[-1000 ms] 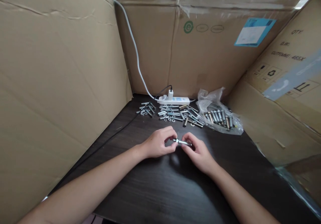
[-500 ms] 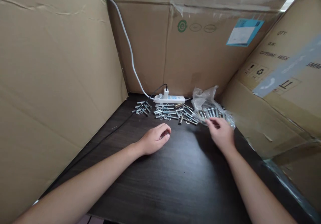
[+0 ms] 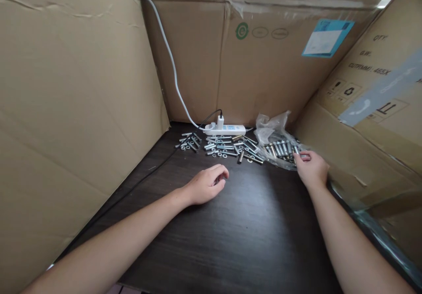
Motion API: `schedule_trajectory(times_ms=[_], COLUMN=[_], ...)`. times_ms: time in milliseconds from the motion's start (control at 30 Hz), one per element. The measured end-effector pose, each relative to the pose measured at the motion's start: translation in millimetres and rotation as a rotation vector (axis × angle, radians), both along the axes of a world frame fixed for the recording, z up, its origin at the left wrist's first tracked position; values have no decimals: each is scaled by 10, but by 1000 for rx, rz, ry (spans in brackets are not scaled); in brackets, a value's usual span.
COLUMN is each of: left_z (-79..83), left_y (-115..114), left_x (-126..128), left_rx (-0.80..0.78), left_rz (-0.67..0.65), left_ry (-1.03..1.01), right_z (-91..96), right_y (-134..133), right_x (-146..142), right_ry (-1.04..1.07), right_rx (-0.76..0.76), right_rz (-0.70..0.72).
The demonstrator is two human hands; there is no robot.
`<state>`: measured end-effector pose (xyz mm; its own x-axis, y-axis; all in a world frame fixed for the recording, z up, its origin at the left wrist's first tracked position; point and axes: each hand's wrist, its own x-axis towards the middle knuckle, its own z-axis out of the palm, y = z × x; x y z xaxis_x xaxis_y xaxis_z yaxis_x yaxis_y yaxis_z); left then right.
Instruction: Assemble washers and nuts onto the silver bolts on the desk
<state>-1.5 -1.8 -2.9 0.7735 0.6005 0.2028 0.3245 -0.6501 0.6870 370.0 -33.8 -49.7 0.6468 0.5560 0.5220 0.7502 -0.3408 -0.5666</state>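
My left hand (image 3: 207, 183) rests on the dark table, loosely curled, with a gap between thumb and fingers and nothing visible in it. Beyond it lie loose metal bolts (image 3: 225, 147), sleeves and washers (image 3: 224, 156) in rough rows. At the right, my right hand (image 3: 311, 166) is closed, thumb and fingers pinching a metal bolt (image 3: 296, 149) at the edge of the clear plastic bag (image 3: 268, 125). More bolts with sleeves and nuts (image 3: 278, 148) lie side by side on that bag. The fingers hide part of the pinched bolt.
A white power strip (image 3: 226, 130) with a plugged-in adapter (image 3: 220, 121) stands behind the bolts. Its white cord (image 3: 171, 61) climbs the back cardboard, and a black cable (image 3: 141, 179) crosses the table's left. A smaller bolt group (image 3: 191, 142) lies there. Cardboard walls (image 3: 82, 87) enclose three sides.
My right hand has moved right, from the bag's near left part to its right edge, and now pinches a bolt there. My left hand has hardly moved. The view has shifted slightly.
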Motion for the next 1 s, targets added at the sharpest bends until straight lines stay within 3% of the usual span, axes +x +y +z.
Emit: schedule_trajectory(times_ms=[400,567,767,900,1000], left_z=[-6,-26,-78,-134,-184], left_y=[42,231,553,581,570], left_x=[-15,-65,-223,-230,-167], left_rx=[31,169,271,300,324], left_rz=[7,94,353,379,400], left_ry=[18,20,106,137,160], right_z=[49,109,211,253,255], right_y=[-37,-67,-69,-32,54], right_x=[-52,-145,-519,-896,-1174], right_ry=[-68,-105,-282,-342,-420], right_rx=[5,50,76,16,-35], right_rz=[49,59,314,551,649])
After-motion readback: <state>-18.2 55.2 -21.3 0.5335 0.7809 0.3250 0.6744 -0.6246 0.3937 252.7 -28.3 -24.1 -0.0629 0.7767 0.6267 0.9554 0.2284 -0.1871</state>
